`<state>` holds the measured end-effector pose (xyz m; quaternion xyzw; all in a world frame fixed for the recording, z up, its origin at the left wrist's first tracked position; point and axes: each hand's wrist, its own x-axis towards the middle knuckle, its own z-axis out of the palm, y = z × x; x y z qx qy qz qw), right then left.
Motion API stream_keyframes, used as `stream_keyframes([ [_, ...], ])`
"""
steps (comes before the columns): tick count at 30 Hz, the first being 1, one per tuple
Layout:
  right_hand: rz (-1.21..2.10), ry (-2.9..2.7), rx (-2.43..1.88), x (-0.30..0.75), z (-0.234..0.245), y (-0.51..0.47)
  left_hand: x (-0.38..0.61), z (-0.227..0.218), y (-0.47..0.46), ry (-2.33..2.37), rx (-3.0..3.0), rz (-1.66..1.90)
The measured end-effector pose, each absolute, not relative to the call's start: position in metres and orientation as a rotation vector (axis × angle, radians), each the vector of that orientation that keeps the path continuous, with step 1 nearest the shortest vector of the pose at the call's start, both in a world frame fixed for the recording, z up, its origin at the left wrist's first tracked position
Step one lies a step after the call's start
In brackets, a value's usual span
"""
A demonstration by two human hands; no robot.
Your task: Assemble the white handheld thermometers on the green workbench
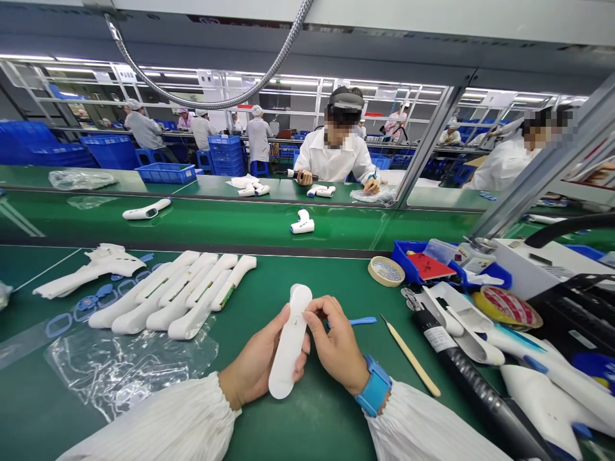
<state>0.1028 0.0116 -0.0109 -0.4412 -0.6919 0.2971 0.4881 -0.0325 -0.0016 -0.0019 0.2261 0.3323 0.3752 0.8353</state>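
Left grip [254,362] closed round a long white shell [287,358], thumb along one edge, fingers wrapping from behind; right grip [339,346] half-curled at the shell's upper right edge, fingertips close against it, whether it pinches anything cannot be told. Shell is held tilted above the green desk [307,429], outer face up, small mark near its middle; inner side hidden, so its fit-out cannot be read. Just right of the right grip lie a blue tool [364,321] and a pale-handled pick [413,358], neither in use. To the left, a row of white shells [185,326] lies side by side, green slivers [224,296] showing in several; judged part-fitted, apparently unfinished. Beyond these, a heap of loose white pieces [108,269] and some blue parts [88,303], apparently not yet fitted. Farther out, two white devices [302,224] look assembled; progress reads as mid-batch, one shell in hand, several left
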Motion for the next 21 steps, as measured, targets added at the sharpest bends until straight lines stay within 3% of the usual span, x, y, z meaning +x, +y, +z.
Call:
stream_keyframes([
  [12, 1.470, -1.204, -0.854, 0.102, -0.002, 0.015, -0.040, 0.000, 0.003, 0.598, 0.473, 0.775],
  [21, 1.089, -1.431, -0.989, 0.105, -0.001, 0.015, -0.039, 0.003, 0.003, 0.648, 0.480, 0.765],
])
